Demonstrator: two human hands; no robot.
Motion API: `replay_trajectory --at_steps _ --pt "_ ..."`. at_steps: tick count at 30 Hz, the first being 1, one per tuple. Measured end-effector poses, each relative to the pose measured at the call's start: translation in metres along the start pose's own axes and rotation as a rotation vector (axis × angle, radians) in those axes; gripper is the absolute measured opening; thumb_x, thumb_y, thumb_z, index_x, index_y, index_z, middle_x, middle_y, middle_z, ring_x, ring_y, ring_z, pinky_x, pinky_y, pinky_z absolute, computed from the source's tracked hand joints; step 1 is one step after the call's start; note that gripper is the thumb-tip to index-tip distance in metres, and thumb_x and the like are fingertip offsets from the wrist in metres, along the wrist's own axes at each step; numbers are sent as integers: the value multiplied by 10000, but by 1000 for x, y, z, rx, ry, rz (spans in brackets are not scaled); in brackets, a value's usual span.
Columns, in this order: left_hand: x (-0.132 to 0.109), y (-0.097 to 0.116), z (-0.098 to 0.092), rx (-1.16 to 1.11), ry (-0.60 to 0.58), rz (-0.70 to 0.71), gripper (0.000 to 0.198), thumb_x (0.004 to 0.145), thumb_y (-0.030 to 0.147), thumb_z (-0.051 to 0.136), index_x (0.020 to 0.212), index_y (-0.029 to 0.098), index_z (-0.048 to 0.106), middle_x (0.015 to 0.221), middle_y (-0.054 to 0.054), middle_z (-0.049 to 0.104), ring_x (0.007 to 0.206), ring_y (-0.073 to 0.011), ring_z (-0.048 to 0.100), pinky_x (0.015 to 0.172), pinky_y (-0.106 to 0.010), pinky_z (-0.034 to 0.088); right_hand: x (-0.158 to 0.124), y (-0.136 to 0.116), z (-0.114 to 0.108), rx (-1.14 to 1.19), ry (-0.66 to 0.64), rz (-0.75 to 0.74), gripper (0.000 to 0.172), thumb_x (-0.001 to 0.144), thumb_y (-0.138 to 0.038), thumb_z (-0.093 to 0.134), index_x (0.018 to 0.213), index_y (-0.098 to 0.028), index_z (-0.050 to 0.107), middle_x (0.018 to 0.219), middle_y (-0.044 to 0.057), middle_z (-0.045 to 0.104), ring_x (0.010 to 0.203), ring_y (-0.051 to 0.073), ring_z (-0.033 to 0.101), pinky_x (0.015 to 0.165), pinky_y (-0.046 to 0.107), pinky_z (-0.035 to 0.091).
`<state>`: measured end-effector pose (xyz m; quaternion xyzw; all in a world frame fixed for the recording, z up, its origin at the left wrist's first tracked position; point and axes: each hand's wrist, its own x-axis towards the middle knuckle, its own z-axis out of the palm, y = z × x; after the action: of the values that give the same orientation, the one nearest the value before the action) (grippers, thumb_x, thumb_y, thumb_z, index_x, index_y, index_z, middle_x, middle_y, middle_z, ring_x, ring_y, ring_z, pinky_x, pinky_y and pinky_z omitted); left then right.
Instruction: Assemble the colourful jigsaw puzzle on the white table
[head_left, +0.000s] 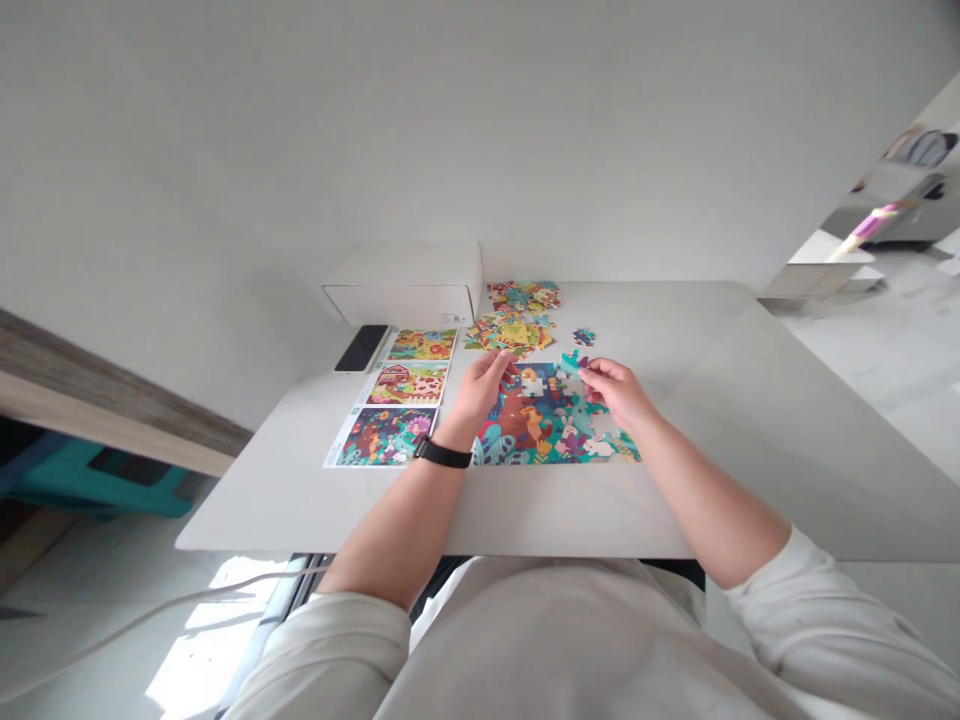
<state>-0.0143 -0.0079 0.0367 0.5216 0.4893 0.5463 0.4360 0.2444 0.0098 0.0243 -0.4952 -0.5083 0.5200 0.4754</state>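
Observation:
A colourful jigsaw puzzle [536, 425] with a bear, rabbits and leaves lies in front of me, pale gaps showing at its upper middle and right side. My right hand [619, 392] pinches a teal puzzle piece [573, 362] at the puzzle's upper right edge. At the upper left edge rests my left hand [481, 388], fingers stretched forward and partly hiding that corner; I see nothing held in it. A black band circles the left wrist. Beyond the hands are a pile of yellowish puzzle pieces [514, 334] and a small dark cluster of pieces [583, 337].
Left of the puzzle, three picture cards [386, 436] run in a column, beside a dark-screened phone [362, 348]. Behind them a white box [405, 290] stands against the wall. Another mixed pile of pieces [525, 295] lies at the back of the grey table [712, 350].

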Motion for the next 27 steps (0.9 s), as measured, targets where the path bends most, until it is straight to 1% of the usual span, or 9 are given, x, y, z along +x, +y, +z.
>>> replay_trajectory --at_steps 3,6,9,14,19,24,27 --pt "2 -2 -1 -46 19 -49 542 883 727 723 937 188 745 866 -41 697 693 -124 593 557 -237 398 1 1 -3 34 -17 26 558 595 -667 949 814 -223 691 662 -24 624 604 146 580 533 264 485" --pt "2 -3 1 -67 19 -66 507 865 697 762 900 192 722 865 -30 691 667 -110 571 532 -229 370 2 1 -7 55 -6 23 529 640 -669 928 820 -221 714 674 -12 637 571 132 558 496 250 450" --pt "1 -3 1 -59 -1 -45 475 856 661 796 857 197 693 833 -14 669 647 -101 546 539 -227 370 4 -1 -14 45 18 1 506 671 -669 909 800 -214 729 653 -7 631 534 114 514 458 232 389" --pt "0 -3 2 -35 -55 -12 481 823 654 841 861 199 692 776 1 626 642 -108 532 571 -236 396 6 -6 -19 23 14 -37 510 640 -668 919 776 -213 733 666 -3 640 563 110 509 467 223 364" --pt "1 -4 3 4 -74 -2 510 797 682 845 870 200 697 748 1 614 650 -125 529 588 -251 410 5 -9 -18 67 -2 -20 529 599 -662 947 754 -214 713 702 3 659 580 108 514 475 221 379" --pt "-1 -2 6 76 -113 -6 528 795 702 829 892 197 713 747 -7 646 636 -125 538 588 -250 432 0 -14 -13 72 -62 74 533 576 -625 974 746 -209 688 639 -13 617 539 98 487 455 220 349" --pt "-4 -2 9 109 -156 -21 539 810 721 808 883 196 713 744 -14 663 620 -124 545 583 -250 436 -4 -17 -9 71 -111 69 528 580 -617 974 746 -210 683 644 -16 618 554 99 491 477 228 373"
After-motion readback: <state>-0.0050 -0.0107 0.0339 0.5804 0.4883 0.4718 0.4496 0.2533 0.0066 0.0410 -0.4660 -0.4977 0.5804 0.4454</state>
